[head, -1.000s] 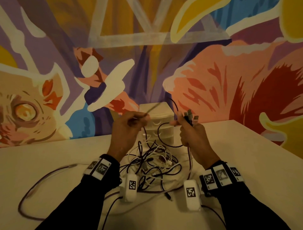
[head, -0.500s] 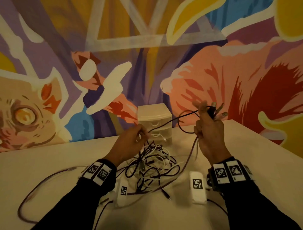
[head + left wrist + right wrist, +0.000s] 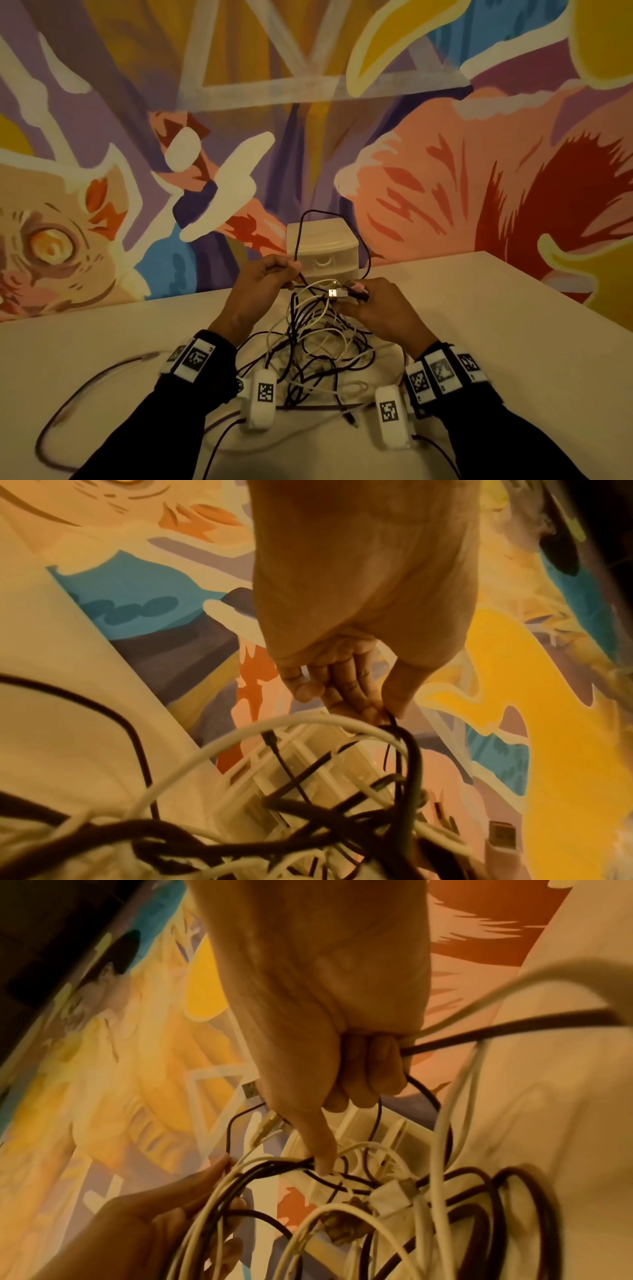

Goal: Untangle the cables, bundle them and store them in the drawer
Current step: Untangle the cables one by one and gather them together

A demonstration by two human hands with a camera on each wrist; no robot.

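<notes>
Currently left hand pinches the dark cable; right hand clutches gathered USB plugs. Best draw slack gently off the tangle, avoiding tightening knots.

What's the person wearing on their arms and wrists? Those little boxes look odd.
Both arms are in long dark sleeves. Each wrist carries a band of white blocks printed with black-and-white square codes. A rounded white box with the same kind of code hangs under each wrist, trailing a thin dark lead. The hands are bare.
</notes>
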